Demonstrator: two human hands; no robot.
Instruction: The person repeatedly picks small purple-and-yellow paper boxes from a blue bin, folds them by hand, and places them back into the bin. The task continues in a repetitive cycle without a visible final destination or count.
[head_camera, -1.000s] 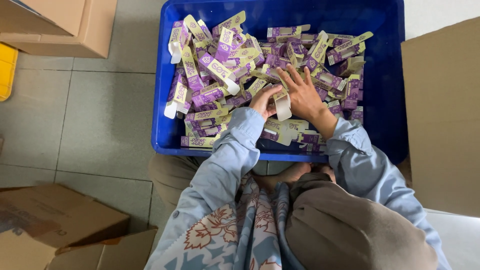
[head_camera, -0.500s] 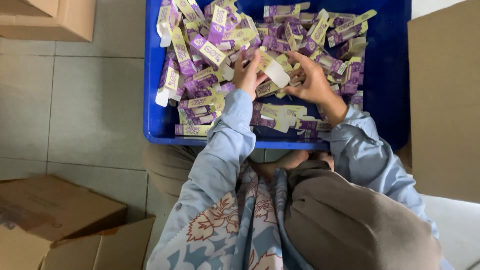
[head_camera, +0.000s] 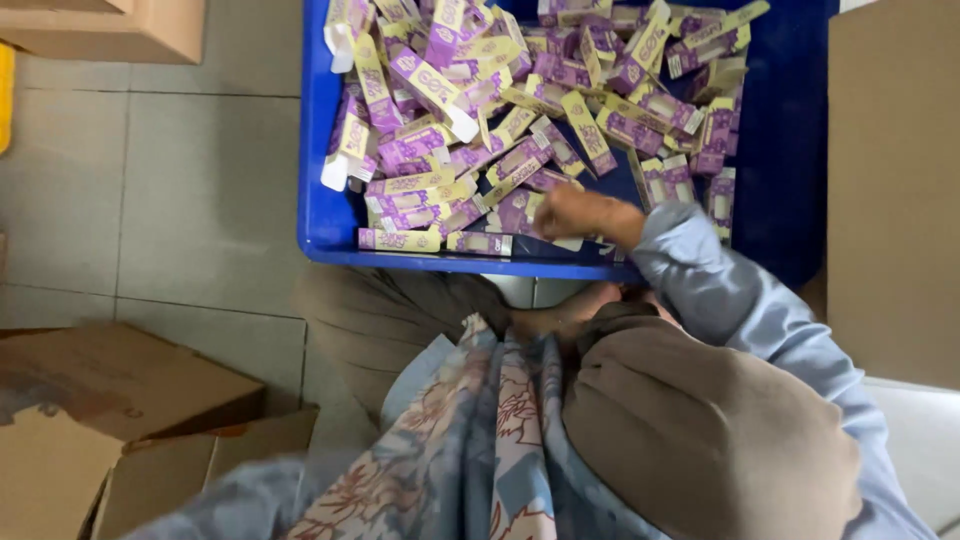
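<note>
The step in hand looks like picking small cartons out of a bin. The right hand (head_camera: 585, 212) sits in the middle of the frame, reaching low into the near side of the blue bin (head_camera: 318, 215), its fingers curled down among the purple and yellow cartons (head_camera: 470, 150). Whether it has closed on one I cannot tell; the fingertips are hidden behind the knuckles and the picture is blurred there. The left hand is out of view; only a blurred sleeve shows at the lower left. The cartons lie heaped across the upper middle of the frame, with a row along the bin's near wall.

The next move seems to call for pinching a single carton free of the heap without dragging its neighbours.

Half a second ago both hands were up over the pile, holding a pale carton between them. Now that carton is not visible, the left hand has gone from the bin, and the right has dropped toward the near wall. Brown cardboard boxes (head_camera: 110, 400) remain at lower left.
</note>
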